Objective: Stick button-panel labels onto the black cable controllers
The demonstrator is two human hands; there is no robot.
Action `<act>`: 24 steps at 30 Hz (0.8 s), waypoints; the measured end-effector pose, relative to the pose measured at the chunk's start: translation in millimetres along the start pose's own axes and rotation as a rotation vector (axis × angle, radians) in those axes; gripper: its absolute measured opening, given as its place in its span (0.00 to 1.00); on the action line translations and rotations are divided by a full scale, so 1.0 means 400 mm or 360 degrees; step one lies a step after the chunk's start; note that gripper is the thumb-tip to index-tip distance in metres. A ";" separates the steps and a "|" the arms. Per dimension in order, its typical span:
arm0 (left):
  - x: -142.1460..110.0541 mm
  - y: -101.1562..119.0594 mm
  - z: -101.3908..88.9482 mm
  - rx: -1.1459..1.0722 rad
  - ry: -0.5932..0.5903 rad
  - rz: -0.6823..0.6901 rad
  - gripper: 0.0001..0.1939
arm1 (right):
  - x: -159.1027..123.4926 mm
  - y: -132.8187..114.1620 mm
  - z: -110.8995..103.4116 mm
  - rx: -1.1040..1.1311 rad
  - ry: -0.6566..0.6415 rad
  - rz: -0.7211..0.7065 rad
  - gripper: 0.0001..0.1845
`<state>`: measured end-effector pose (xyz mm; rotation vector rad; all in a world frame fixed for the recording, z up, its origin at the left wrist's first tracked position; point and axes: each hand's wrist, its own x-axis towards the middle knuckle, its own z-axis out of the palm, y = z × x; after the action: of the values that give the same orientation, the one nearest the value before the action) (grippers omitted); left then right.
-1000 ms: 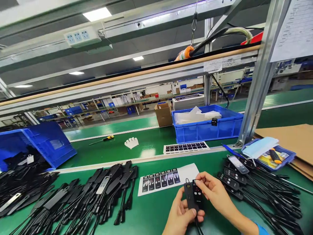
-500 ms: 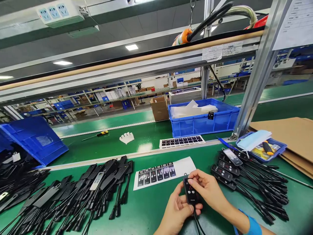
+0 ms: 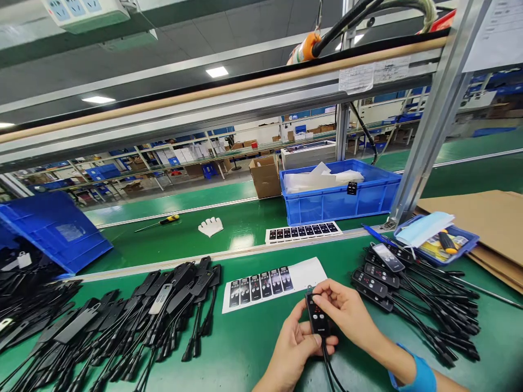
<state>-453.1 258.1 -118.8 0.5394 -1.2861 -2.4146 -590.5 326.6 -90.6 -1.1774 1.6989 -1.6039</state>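
A black corded controller with printed buttons on its face is held upright above the green table. Wrapped round its lower part and left side is my left hand. The thumb and fingers of my right hand pinch its upper right edge, the thumb lying on the face near the top. Two black cables hang from its lower end. Just left of it lies a label sheet with several dark labels and a bare white end. Similar controllers lie piled to the right, their cables spread toward me.
Many black corded units are heaped at left. Behind stand a blue bin with white sheets, a second label strip, a white glove and a screwdriver. A small blue tray sits at right, beside cardboard.
Both hands keep their grip on the controller, and the right thumb has shifted only slightly at its top. The whole view has moved a little.
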 end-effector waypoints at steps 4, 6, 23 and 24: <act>0.004 -0.013 -0.005 0.0015 0.0006 0.0045 0.41 | -0.001 -0.004 0.003 -0.0011 0.0040 -0.0002 0.13; 0.004 -0.015 -0.004 0.0037 -0.0010 0.0064 0.41 | -0.001 -0.003 0.004 -0.0018 0.0062 0.0010 0.13; 0.001 -0.009 0.001 0.0096 -0.0038 0.0080 0.36 | 0.005 0.016 -0.003 -0.0213 0.0127 0.0042 0.13; 0.002 -0.003 0.002 0.0096 -0.0024 0.0065 0.36 | 0.007 0.018 -0.003 -0.0237 0.0108 0.0051 0.13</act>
<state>-454.4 258.9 -119.6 0.5075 -1.3666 -2.3573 -594.7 324.3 -96.9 -1.1713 1.8990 -1.5368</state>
